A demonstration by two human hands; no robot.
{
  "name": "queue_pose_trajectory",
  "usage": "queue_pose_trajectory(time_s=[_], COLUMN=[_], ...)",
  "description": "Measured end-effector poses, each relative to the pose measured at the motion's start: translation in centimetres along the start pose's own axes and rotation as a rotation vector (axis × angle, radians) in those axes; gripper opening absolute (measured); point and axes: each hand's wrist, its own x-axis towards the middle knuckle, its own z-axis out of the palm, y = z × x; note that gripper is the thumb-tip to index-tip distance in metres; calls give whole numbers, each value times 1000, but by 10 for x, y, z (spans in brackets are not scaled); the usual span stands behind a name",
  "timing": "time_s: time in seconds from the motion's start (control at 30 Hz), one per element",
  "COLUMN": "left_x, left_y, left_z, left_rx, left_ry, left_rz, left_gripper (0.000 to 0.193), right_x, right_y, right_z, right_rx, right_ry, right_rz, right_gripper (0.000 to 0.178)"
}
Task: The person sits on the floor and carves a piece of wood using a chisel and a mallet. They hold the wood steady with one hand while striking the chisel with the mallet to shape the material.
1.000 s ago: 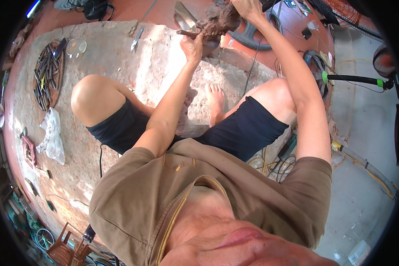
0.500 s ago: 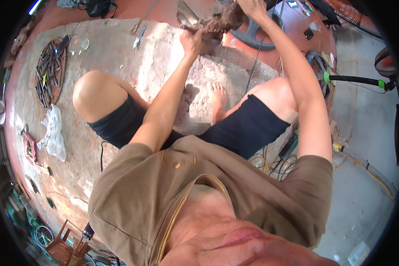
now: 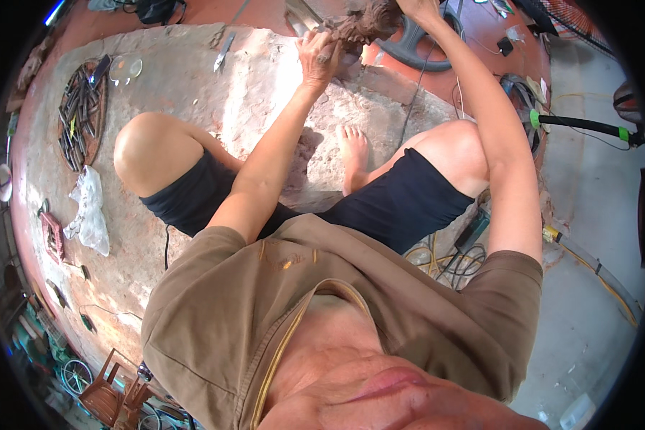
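My left hand [image 3: 318, 59], more tightly curled a moment ago, now looks looser at the brown carved piece [image 3: 369, 23]; perhaps I am changing hold. The piece is ahead, between it and my right hand [image 3: 421, 8], well apart; whether either grips, I cannot tell.

Seated with left knee [image 3: 147, 147] and right knee [image 3: 455, 150] splayed well apart, one bare foot [image 3: 352, 154] planted between; reaching forward with both bare arms; slanting left forearm [image 3: 285, 136] inward, between the knees, with elbow only slightly bent; keeping left grip [image 3: 318, 61] in full view, with fingers bent, though how tightly cannot be told; running right forearm [image 3: 474, 82] up just beside the right knee, then inward, with elbow gently bent; extending right grip [image 3: 421, 8] farther forward, apart from the left, with fingers cut off by the upper edge.
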Motion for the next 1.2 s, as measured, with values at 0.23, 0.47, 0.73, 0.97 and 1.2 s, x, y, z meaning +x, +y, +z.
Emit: queue_pose_trajectory(time_s=[0.23, 0.47, 0.73, 0.97, 1.2], left_x=[27, 3, 28, -9, 10], left_y=[11, -1, 14, 4, 5], left_z=[4, -2, 2, -9, 13], left_rx=[-317, -49, -291, -146, -521], left_ry=[89, -16, 137, -24, 141], left_rz=[-288, -40, -187, -143, -345], left_gripper=[13, 15, 16, 13, 7], right_x=[-1, 1, 2, 2, 4], right_y=[7, 16, 16, 16, 13], right_z=[6, 22, 19, 18, 17], right_rx=[30, 10, -79, -15, -27], right_ry=[20, 36, 39, 95, 45], right_rz=[149, 17, -89, -74, -52], right_gripper=[31, 30, 26, 25, 26])
